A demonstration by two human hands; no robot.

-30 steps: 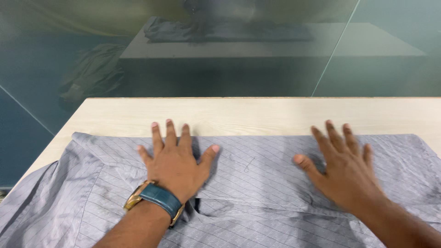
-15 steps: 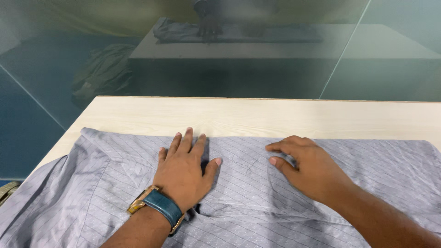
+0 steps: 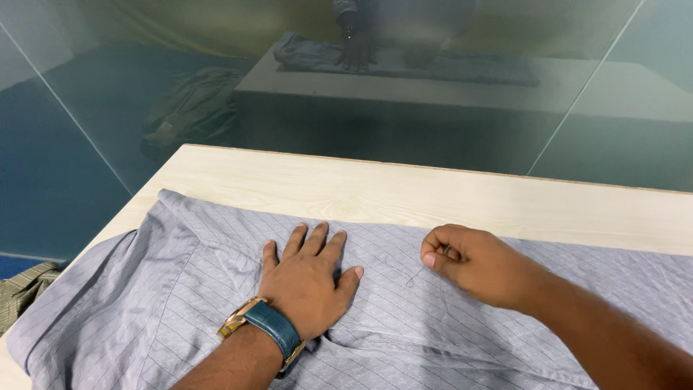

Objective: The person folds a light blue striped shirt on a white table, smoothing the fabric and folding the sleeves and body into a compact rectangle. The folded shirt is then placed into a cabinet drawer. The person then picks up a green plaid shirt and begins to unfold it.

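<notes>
A: Surface and room?

B: A pale wood-grain table [image 3: 462, 195] is seen, butted against a frosted glass wall [image 3: 86, 94]. A dim reflection of table, cloth and hands is carried in the glass. At far left, below the table edge, a bit of olive checked cloth [image 3: 22, 292] is visible.

A: What is laid on it?

B: A grey shirt with thin diagonal stripes [image 3: 166, 289] is spread flat over the near half of the table. Its left part is draped past the table's left edge. The far strip of tabletop is left uncovered.

A: Left hand?

B: The left hand [image 3: 307, 278] is pressed palm-down on the shirt near its middle, fingers straight and close together, thumb out to the side. Nothing is grasped. A blue-strapped wristwatch with a gold case [image 3: 263, 328] is worn on that wrist.

A: Right hand?

B: The right hand [image 3: 473, 263] is curled loosely just above the shirt, beside the left hand. Thumb and forefinger are pinched together on a thin loose thread [image 3: 415, 278], whose lower end is trailed onto the fabric. The remaining fingers are folded in.
</notes>
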